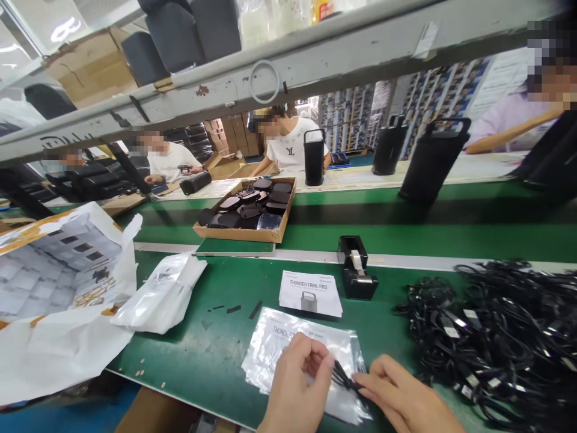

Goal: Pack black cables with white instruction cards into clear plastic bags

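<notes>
Between my two hands is a bundled black cable (pixel 343 379), above a stack of clear plastic bags (pixel 265 343) with printed leaflets inside. The fingers of my left hand (pixel 301 382) pinch the cable's left end. At its other end, the fingertips of my right hand (pixel 399 394) are closed on it. Just behind the bags lies a pile of printed leaflets (pixel 310 293) marked "Thunder Trail Pro". A large tangle of black cables (pixel 487 343) covers the bench to the right of my right hand.
A black tape dispenser (pixel 358 267) stands behind the leaflets. White plastic bags (pixel 160 291) and an open printed sack (pixel 58 282) are at left. Farther back are a cardboard tray (pixel 238 231) of dark parts, black speakers (pixel 433 159) and several people. A metal beam (pixel 315 57) crosses overhead.
</notes>
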Action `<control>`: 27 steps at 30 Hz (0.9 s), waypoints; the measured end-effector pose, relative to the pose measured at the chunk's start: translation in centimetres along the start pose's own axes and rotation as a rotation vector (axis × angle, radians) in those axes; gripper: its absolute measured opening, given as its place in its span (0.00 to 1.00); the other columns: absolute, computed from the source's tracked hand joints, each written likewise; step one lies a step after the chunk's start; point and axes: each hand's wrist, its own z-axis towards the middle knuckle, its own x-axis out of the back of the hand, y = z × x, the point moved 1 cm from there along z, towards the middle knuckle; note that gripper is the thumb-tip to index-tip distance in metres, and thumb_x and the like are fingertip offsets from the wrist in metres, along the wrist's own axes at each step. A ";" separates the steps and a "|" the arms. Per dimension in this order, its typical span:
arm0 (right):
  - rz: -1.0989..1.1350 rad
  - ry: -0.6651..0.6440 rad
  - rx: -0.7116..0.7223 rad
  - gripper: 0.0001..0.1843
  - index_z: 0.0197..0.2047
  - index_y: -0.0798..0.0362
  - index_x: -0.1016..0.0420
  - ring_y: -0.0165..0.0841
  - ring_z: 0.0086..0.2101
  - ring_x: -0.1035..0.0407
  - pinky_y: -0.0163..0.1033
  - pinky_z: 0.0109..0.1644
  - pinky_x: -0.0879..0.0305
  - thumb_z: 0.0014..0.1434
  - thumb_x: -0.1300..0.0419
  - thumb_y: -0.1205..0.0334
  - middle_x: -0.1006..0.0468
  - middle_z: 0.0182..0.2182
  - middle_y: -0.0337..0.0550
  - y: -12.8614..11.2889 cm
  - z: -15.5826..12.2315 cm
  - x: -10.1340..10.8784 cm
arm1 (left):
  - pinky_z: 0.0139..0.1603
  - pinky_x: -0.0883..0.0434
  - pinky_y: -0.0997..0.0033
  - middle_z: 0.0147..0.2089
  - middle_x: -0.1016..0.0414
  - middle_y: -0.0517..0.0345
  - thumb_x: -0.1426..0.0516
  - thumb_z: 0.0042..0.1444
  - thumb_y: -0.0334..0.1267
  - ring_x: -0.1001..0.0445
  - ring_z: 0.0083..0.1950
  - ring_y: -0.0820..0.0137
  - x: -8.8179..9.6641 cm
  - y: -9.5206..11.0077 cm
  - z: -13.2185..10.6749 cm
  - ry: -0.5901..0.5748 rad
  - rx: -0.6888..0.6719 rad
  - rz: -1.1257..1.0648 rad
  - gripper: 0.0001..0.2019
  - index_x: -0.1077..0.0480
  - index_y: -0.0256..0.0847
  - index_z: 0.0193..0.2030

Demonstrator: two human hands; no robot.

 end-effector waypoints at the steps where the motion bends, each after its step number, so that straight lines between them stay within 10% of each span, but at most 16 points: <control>1: -0.061 0.018 0.030 0.16 0.41 0.49 0.27 0.26 0.25 0.32 0.27 0.29 0.34 0.65 0.56 0.65 0.31 0.28 0.40 -0.2 0.4 0.0 | 0.33 0.35 0.72 0.30 0.32 0.58 0.47 0.54 0.36 0.32 0.31 0.70 0.0 0.2 -0.1 -0.014 -0.032 0.018 0.06 0.32 0.39 0.29; 21: -0.127 0.210 0.168 0.14 0.33 0.50 0.28 0.29 0.23 0.31 0.31 0.27 0.36 0.65 0.53 0.65 0.27 0.26 0.40 -2.3 3.2 0.3 | 0.51 0.36 0.64 0.43 0.33 0.53 0.41 0.52 0.40 0.32 0.46 0.64 1.4 -0.1 -0.5 0.025 -0.002 -0.247 0.06 0.29 0.40 0.29; 27: 0.291 -0.131 -0.089 0.21 0.30 0.47 0.28 0.31 0.27 0.30 0.32 0.30 0.38 0.67 0.58 0.56 0.23 0.27 0.35 -5.7 7.0 3.9 | 0.54 0.39 0.62 0.45 0.33 0.52 0.44 0.54 0.41 0.33 0.50 0.61 3.2 2.8 0.7 0.123 -0.068 -0.276 0.08 0.31 0.41 0.29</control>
